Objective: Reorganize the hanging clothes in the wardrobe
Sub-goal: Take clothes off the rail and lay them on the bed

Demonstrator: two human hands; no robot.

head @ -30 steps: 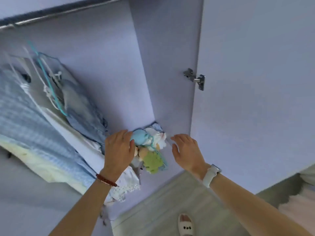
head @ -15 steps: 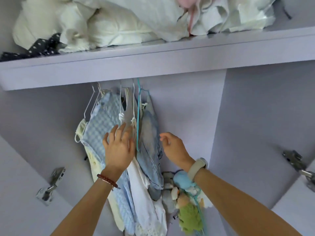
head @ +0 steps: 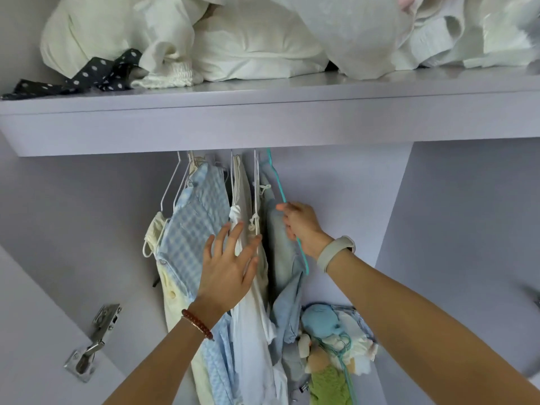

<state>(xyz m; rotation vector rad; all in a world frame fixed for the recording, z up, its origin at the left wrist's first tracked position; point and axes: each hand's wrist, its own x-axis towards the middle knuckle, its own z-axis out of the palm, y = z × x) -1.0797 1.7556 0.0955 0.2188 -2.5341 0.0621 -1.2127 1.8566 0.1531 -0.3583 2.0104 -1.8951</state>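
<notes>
Two hands in play. Right hand (head: 301,226) is curled around the sloping arm of the teal hanger (head: 281,194), gripping it partway down. That hanger carries the pale blue garment (head: 282,258), last in the row at the 3 o'clock end. Left hand (head: 228,267) is flat, fingers spread and straight, pressing the blue gingham garment (head: 193,229) and the white garment (head: 248,331) toward 9 o'clock; it grasps nothing.

Handling, my read: clothes are light, soft and floppy, so they'll swing and slide. Take the hanger, not the cloth. Thin hanger is probably a bit slippery and flexy; a hold near the hook gives better control for unhooking.

Hooks disappear up behind the shelf (head: 263,124) front edge at 12 o'clock, so the rail is hidden and lift-off is blind. White wire hangers (head: 169,191) sit packed close at 10 o'clock, snag risk. Cream garment (head: 152,238) hangs at the 9 o'clock end. Plush toys (head: 327,337) with a teal cord are piled at 5 o'clock below the blue garment; the hem could catch there. Bedding (head: 248,42) and polka-dot cloth (head: 96,74) are on top of the shelf. Door hinge (head: 93,343) at 8 o'clock.
</notes>
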